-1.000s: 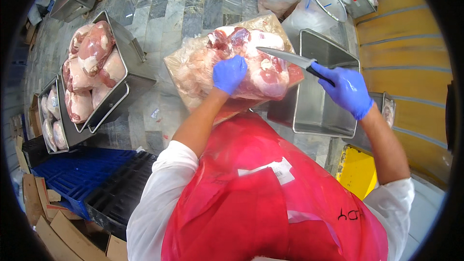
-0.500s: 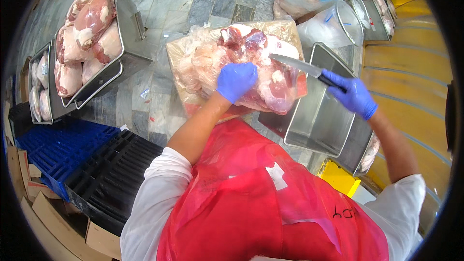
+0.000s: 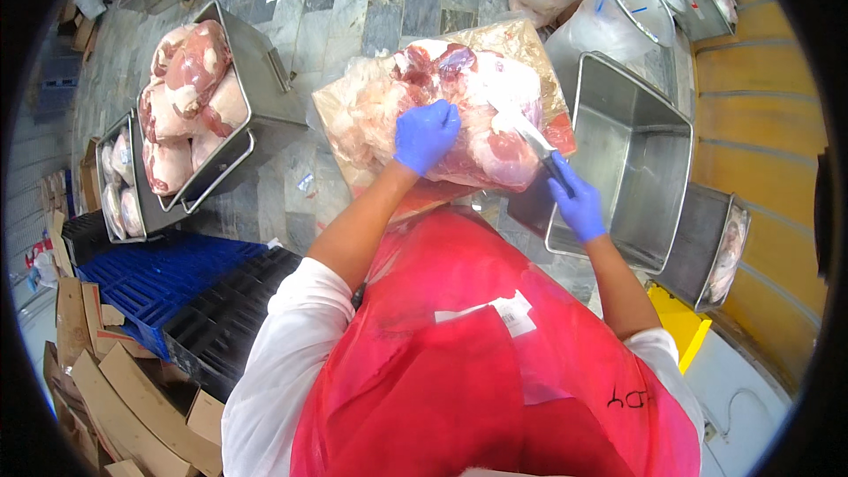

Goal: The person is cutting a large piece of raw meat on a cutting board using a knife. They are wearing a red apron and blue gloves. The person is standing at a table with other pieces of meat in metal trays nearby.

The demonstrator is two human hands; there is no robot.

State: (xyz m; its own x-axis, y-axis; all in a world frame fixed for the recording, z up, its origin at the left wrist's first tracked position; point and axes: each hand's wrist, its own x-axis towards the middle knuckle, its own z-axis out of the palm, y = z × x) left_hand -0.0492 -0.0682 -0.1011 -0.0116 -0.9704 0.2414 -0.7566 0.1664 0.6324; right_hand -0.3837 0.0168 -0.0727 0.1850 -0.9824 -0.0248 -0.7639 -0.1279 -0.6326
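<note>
The step in hand seems to be cutting or trimming the large piece of meat (image 3: 505, 157), which lies in the middle of the scene on a box covered with brownish film (image 3: 519, 35). The left hand (image 3: 427, 136), in a blue glove, rests against the meat with its grip curled into a fist; I cannot say whether the fingers have hold of a flap, because they hide it. The right hand (image 3: 579, 203) has its grip closed firmly around the handle of a knife (image 3: 534, 137), and the blade points to the far left over the right part of the meat; glare hides how deep it goes, if at all. In my judgement, the next move calls for a steady left hand, well away from the edge, and a controlled stroke. Just right of the box, a deep metal bin (image 3: 654, 159) shows its bare inner walls. At the left, another metal bin (image 3: 262, 66) is heaped with big pink pieces (image 3: 194, 71), and beside it a smaller bin (image 3: 147, 196) holds pale pieces. At the near right, a metal container (image 3: 692, 243) also holds pale pieces, and at the far right a clear round tub (image 3: 609, 31) contains whitish plastic.
</note>
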